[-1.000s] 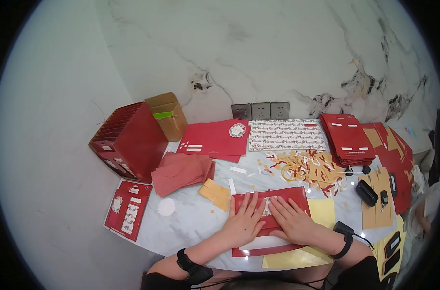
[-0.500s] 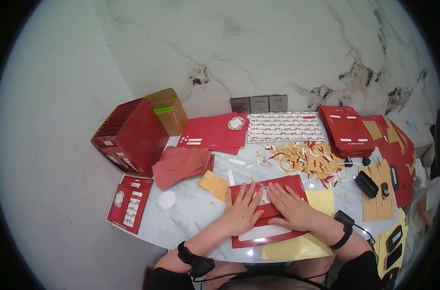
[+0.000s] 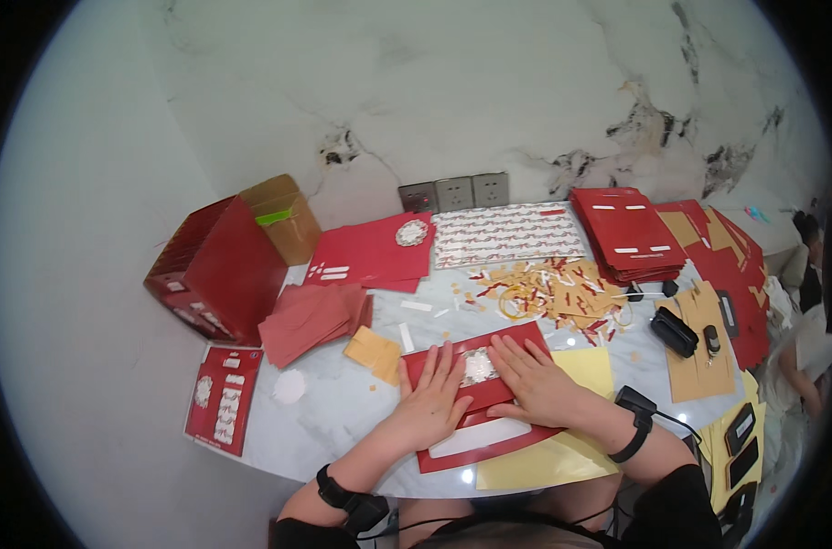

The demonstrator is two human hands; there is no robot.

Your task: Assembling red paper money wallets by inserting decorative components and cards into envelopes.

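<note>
My left hand [image 3: 431,403] lies flat, fingers stretched, on the left part of a folded red card piece [image 3: 483,395]. Flat on its right part rests my right hand [image 3: 536,384], fingers spread and pointing away from me. Between my fingertips shows a silvery, rosette-like patch [image 3: 480,366] on the red card. On the near side of the piece is a pale rectangular area [image 3: 471,443] framed in red. A yellow sheet [image 3: 526,471] sticks out beneath it. Whether anything lies under my palms is hidden.
Loose red envelopes [image 3: 311,320], tan paper pieces [image 3: 373,352] and a scrap heap [image 3: 562,297] surround the work. Red boxed packs [image 3: 237,274] stand left; stacked red packs [image 3: 626,233] lie at back right. A black case [image 3: 674,331] sits right; the wall [image 3: 434,91] bounds the back.
The whole view has shifted, so the table items appear further left. My hands have spread slightly apart, uncovering more of the silvery patch between them. Both still press on the red card.
</note>
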